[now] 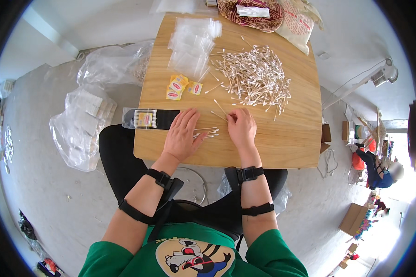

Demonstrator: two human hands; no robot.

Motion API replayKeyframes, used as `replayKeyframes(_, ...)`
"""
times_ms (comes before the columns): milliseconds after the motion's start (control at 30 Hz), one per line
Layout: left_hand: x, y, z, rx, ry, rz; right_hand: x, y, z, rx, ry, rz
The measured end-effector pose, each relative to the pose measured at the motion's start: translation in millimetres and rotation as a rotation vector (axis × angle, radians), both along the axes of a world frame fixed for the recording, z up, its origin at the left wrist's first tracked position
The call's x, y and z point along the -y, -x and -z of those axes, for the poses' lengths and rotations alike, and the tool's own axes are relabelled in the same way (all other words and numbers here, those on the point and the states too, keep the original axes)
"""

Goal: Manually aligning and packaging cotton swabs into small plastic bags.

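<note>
Cotton swabs (pixel 254 76): thin pale sticks, white-tipped both ends, heaped loose on the far right of the counter (pixel 282 143). Right hand (pixel 241 127) pinches at least one; left hand (pixel 183 133) lies flat, unclenched, thumb beside a few more

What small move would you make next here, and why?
Probably bring the right hand leftward and lay its two swabs with the small group beside the left hand. The right fingertips appear closed on the ends of those two, and the small group lies close by at the left thumb, apart from the big pile.
</note>
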State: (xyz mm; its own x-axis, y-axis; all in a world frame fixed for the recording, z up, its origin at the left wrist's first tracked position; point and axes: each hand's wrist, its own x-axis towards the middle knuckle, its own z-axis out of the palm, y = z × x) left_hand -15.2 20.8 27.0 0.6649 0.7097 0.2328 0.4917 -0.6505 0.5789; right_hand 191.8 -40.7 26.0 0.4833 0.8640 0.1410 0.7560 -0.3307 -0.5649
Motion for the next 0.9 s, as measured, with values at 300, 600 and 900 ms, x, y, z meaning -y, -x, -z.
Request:
replayKeyframes(300,1.5,-9.2,1.8,0.032,0.002,0.01,27.7,-20.8,-20.1,-0.117,-0.113,0.155)
replayKeyframes(600,-3.7,3.5,9.8,-0.012,-0.107,0.019,178.9,-125.5,-83.0,0.25,-0.729,0.902)
replayKeyframes(900,-2.3,-1.4,11.6,-0.013,-0.073,0.028,249.9,-288.0,-59.1,0.389,-0.354,1.121)
